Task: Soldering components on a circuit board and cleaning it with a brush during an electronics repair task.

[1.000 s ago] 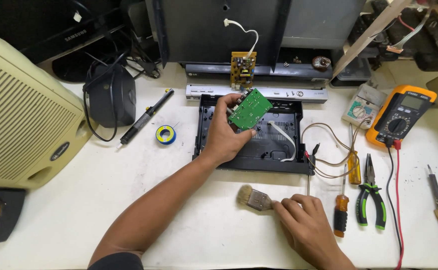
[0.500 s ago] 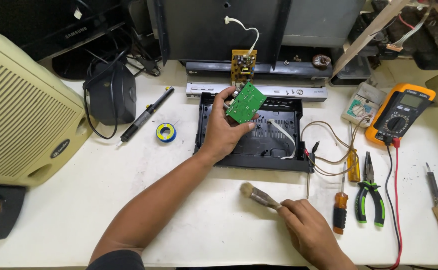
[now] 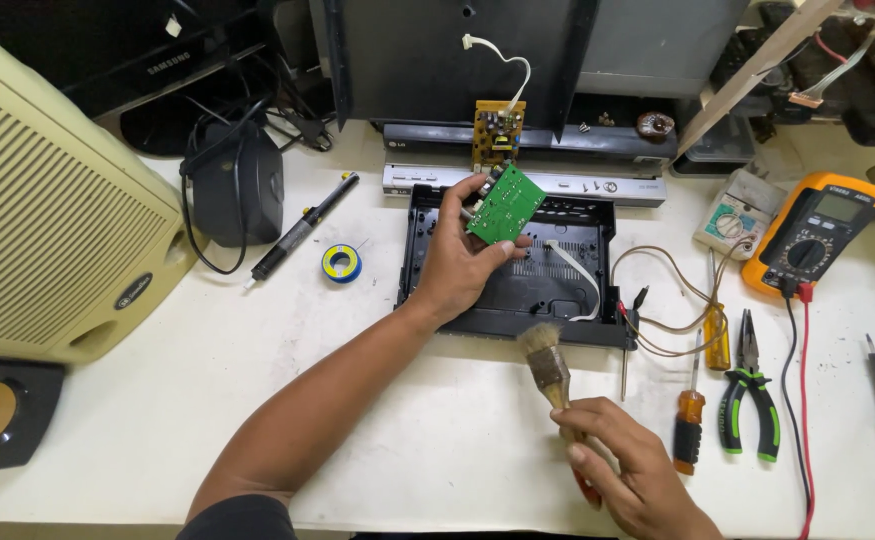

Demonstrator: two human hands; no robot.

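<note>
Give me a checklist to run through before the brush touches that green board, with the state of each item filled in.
1. Small green circuit board gripped firmly in the left hand: ok.
2. Wooden-handled bristle brush held in the right hand, bristles up and toward the board: ok.
3. Bristles clear of the board for now: ok, a gap shows.
4. Open black plastic chassis lies flat under the board: ok.
5. Board free of attached wires: cannot tell, the hand hides its edge.
6. White cable in the chassis out of the brush path: ok.
</note>
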